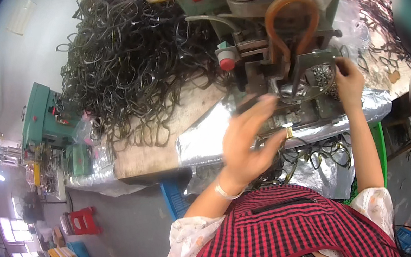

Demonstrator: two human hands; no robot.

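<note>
My right hand (350, 83) pinches the outer end of a dark eyeglass frame (308, 97), which is held at the front of a green press machine (241, 10). Through its rim shows a heap of small metal parts (322, 75). Slightly blurred, my left hand (249, 140) hovers in front of the machine's left side, its fingers stretched and thumb apart, with nothing visible in it. A looped orange-brown tube (316, 10) hangs over the work spot. Whether the frame touches the machine's tooling, I cannot tell.
Many dark eyeglass frames (127, 60) lie piled on the table at left. More frames (320, 157) sit on foil below the machine. A red push button (227, 63) sticks out from the machine's left. Behind stand a second green machine (41, 120) and a red stool (83, 221).
</note>
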